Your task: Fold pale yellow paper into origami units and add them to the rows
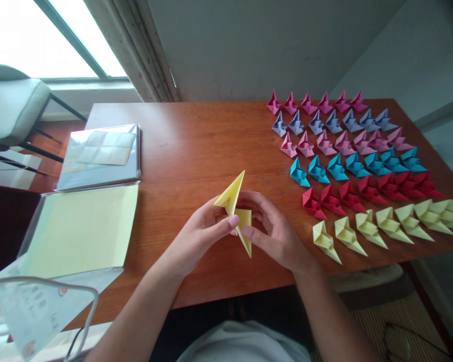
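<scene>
A yellow folded paper boat [232, 193] is held between both hands above the near part of the wooden table [196, 156]. It has one long point upward and another pointing down, with a square flap on its right side. My left hand [206, 226] pinches its middle, thumb in front and fingers behind. My right hand [274, 229] grips the flap's lower right edge with the thumb, its other fingers curled behind the paper and partly hidden. To the right stands a row of pale yellow paper boats [389, 225], folded in a similar shape.
Rows of red [348, 197], turquoise [336, 167], pink [325, 143], lilac [332, 121] and magenta paper boats [308, 104] fill the table's right side. On the left lie a yellow paper stack [86, 231] and a plastic-covered pack [101, 173]. A chair [15, 108] stands beyond.
</scene>
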The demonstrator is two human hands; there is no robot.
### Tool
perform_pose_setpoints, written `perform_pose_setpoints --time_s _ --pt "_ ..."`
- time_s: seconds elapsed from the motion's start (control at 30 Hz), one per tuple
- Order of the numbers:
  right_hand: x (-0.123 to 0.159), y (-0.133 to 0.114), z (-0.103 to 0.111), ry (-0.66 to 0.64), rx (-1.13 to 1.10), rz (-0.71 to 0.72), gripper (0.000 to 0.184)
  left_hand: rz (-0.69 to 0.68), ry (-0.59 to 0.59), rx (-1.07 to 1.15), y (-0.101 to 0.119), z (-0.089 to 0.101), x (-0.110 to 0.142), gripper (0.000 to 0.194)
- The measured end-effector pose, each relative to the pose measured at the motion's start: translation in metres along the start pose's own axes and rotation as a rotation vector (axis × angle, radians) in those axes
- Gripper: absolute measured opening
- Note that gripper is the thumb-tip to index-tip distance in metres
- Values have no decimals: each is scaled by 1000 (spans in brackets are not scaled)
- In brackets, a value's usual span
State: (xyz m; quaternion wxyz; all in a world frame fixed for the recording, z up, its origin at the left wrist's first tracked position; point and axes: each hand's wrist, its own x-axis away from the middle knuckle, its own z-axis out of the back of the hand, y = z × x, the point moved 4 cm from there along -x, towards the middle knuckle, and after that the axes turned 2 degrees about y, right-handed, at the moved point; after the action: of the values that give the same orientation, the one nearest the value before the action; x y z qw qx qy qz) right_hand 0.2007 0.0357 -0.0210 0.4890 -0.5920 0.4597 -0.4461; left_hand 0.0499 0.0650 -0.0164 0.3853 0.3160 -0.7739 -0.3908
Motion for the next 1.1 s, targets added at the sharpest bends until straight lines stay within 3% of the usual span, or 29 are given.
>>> perform_pose_setpoints --time_s 0.73,0.9,1.1 --pt "0 -1 1 17 5 30 44 -9 -11 -61 2 -2 0 42" --pt "-2 -4 9 119 46 149 17 -64 27 -217 -1 -5 0 58" --pt "-4 -1 12 160 143 166 13 -240 116 -578 -6 -1 1 57"
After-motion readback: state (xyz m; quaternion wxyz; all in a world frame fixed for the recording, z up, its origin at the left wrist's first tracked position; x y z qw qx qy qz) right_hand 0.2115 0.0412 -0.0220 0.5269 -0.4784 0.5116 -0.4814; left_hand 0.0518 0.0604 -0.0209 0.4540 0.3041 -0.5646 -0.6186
